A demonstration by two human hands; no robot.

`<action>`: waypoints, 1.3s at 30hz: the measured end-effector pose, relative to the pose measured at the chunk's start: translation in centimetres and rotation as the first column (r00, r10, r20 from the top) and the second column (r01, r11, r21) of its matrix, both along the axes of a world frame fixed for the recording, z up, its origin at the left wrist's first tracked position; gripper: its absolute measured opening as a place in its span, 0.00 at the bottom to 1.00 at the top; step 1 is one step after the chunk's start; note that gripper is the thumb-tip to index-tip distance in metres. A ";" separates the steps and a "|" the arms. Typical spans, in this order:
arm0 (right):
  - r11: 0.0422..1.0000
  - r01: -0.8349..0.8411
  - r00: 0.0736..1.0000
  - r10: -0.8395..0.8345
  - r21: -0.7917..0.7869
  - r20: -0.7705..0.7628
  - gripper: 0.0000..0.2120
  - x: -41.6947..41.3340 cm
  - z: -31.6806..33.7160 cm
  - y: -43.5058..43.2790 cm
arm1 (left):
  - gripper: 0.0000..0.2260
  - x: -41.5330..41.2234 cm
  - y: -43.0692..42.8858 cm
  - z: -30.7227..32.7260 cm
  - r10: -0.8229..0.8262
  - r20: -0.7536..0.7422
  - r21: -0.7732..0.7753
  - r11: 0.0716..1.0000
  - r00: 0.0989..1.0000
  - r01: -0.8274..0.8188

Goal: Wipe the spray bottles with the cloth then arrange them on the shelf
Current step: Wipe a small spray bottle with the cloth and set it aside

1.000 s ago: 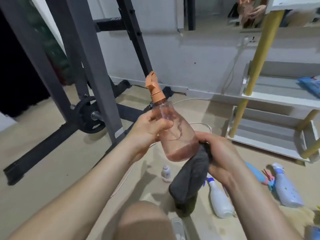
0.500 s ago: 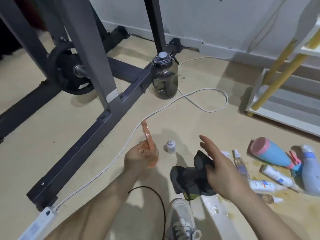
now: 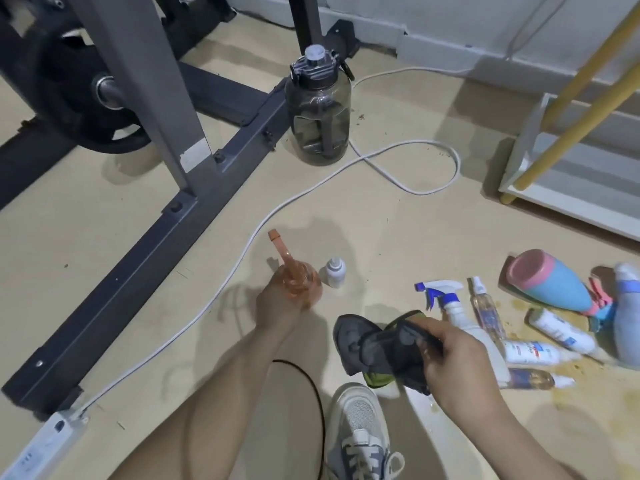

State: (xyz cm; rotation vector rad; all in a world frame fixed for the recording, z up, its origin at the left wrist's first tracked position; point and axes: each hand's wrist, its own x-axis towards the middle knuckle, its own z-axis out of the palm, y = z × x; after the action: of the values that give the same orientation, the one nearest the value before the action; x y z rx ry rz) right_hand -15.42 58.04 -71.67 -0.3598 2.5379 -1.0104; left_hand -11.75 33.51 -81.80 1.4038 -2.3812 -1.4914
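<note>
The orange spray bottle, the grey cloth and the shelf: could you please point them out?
orange spray bottle (image 3: 309, 285), head view, its round body.
grey cloth (image 3: 355, 337), head view, its free fold.
shelf (image 3: 526, 147), head view, its white end panel.

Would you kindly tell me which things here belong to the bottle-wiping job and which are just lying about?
Job: orange spray bottle in the left hand; grey cloth in the right hand; blue-trigger spray bottle; white shelf.
Lying about: dark water jug; white cable; power strip; weight rack.
</note>
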 end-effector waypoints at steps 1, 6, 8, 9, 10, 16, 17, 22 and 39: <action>1.000 0.005 0.999 -0.006 -0.013 -0.035 0.18 0.2 0.0 -0.1 | 0.28 0.3 -0.1 0.0 -0.062 0.097 -0.053 0.996 0.993 0.067; 0.998 0.021 0.993 -0.028 -0.064 -0.114 0.14 0.2 2.2 1.0 | 0.05 2.5 1.4 4.5 -0.494 0.540 -0.031 0.798 0.682 0.602; 0.988 0.049 0.997 -0.056 -0.147 -0.045 0.14 0.0 4.3 1.8 | 0.07 2.8 3.5 8.0 -0.591 0.321 0.064 0.793 0.740 0.605; 0.978 0.060 0.998 -0.061 -0.201 0.004 0.15 0.0 5.7 2.2 | 0.10 2.7 4.8 9.9 -0.600 0.148 0.133 0.800 0.786 0.586; 0.960 0.075 0.997 -0.063 -0.268 0.054 0.15 0.1 7.3 2.6 | 0.15 2.6 6.3 12.4 -0.599 -0.008 0.204 0.783 0.800 0.588; 0.592 0.381 0.905 -0.079 -0.710 0.419 0.10 0.7 17.4 6.9 | 0.06 2.1 13.4 21.8 -0.761 -0.259 0.081 0.597 0.595 0.798; 0.545 0.410 0.900 -0.112 -0.732 0.421 0.10 0.7 18.8 8.1 | 0.04 1.9 14.0 23.0 -0.777 -0.267 0.037 0.583 0.570 0.812; 0.503 0.422 0.881 -0.423 -0.754 0.211 0.16 1.2 24.0 15.3 | 0.15 0.4 16.4 30.7 -0.925 -0.155 -0.196 0.372 0.346 0.907; 0.853 0.471 0.781 -0.284 -0.225 0.556 0.09 4.8 8.0 27.6 | 0.18 0.2 26.7 18.2 -0.952 0.302 0.209 0.110 0.043 0.972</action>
State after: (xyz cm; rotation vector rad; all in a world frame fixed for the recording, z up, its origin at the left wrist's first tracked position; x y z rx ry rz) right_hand -10.60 85.69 -63.66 0.3290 1.9715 -1.4940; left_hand -11.50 60.21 -63.62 -0.4305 -3.8915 -1.0902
